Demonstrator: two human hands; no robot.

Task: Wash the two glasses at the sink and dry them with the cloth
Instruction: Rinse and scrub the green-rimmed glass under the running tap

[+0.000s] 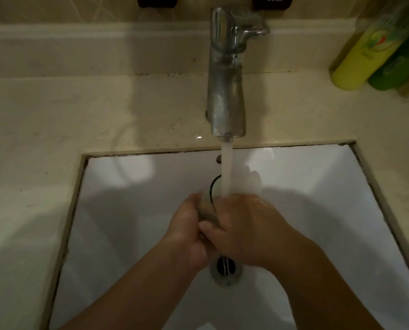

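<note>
**One glass under the running tap, both my hands around it**

I hold a glass (207,206) between my two hands over the white sink (317,186). My left hand (187,225) wraps it from the left, fingers curled round its side. My right hand (244,225) closes over it from the right, the thumb laid across the near part of the glass and touching my left hand. Only a strip of the glass shows between my hands, with a dark curve of rim at its far end; I cannot tell just how it is tilted.

The stream of water (226,170) falls from the faucet (226,91) straight ahead of my hands and lands at the far edge of my right hand, right beside the rim. Just below my wrists, nearer to me, lies the drain (225,270), partly hidden by my right hand.

Far off to the right of my right hand, on the beige counter (79,110), stand a yellow bottle (363,51) and a green bottle (398,60), touching each other.
</note>
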